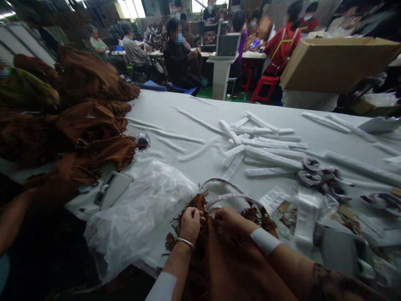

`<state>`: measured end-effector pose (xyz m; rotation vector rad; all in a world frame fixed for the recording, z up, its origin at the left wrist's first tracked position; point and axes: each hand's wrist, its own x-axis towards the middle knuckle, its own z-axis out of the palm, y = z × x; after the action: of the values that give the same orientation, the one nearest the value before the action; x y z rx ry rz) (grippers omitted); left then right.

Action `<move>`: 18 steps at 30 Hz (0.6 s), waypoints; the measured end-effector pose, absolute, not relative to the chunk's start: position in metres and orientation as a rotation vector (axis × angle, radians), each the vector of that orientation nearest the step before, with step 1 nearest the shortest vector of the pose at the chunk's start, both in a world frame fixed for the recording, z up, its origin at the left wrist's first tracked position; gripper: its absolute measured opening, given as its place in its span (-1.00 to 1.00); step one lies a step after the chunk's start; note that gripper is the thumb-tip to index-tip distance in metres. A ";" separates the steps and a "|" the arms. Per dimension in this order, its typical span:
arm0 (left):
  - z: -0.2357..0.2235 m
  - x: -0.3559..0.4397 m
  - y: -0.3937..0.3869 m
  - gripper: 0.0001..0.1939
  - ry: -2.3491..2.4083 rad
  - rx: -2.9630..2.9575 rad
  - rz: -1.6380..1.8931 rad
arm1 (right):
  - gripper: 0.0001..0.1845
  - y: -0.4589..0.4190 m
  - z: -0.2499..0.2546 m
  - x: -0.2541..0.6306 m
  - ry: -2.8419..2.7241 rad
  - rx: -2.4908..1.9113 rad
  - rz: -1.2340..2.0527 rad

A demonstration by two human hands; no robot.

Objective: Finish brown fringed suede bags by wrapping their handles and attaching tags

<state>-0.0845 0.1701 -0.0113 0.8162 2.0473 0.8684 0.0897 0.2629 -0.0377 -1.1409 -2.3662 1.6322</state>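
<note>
A brown fringed bag [236, 267] lies at the near edge of the table in front of me. Its two looped handles [230, 182], wrapped in pale plastic, stretch away over the tabletop. My left hand [190, 223], with a bangle at the wrist, pinches the bag's upper edge beside the fringe. Close by on the right, the curled fingers of my right hand [230, 220] grip the same edge. What lies right between the fingertips is hidden. Left of the bag is a heap of clear plastic bags [140, 213].
Brown fringed pieces [90, 121] are piled at the left, where a co-worker's arm [19, 213] reaches in beside a grey-white device [114, 188]. White wrapped strips [266, 146] lie mid-table. Rolled bundles [310, 171] and plastic scraps are at right; a cardboard box [338, 62] stands beyond.
</note>
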 end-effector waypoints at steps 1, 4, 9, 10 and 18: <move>-0.011 -0.087 0.170 -0.79 2.063 0.840 0.863 | -0.88 0.261 -0.038 0.091 -2.370 -1.150 1.637; -0.013 -0.094 0.170 -0.86 2.106 0.943 0.799 | -0.80 0.257 -0.046 0.088 -2.313 -1.245 1.636; -0.020 -0.095 0.175 -0.83 2.086 1.079 0.598 | -0.69 0.260 -0.069 0.075 -2.125 -1.334 1.767; -0.022 -0.094 0.177 -0.82 2.071 1.102 0.567 | -0.65 0.260 -0.072 0.072 -2.090 -1.322 1.813; -0.027 -0.087 0.180 -0.71 1.963 1.169 0.518 | -0.55 0.263 -0.074 0.060 -1.836 -1.207 2.075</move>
<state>-0.0866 0.1801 -0.0267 1.1686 1.9634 0.5185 0.0601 0.2627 -0.0745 -1.2072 -1.8360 2.0753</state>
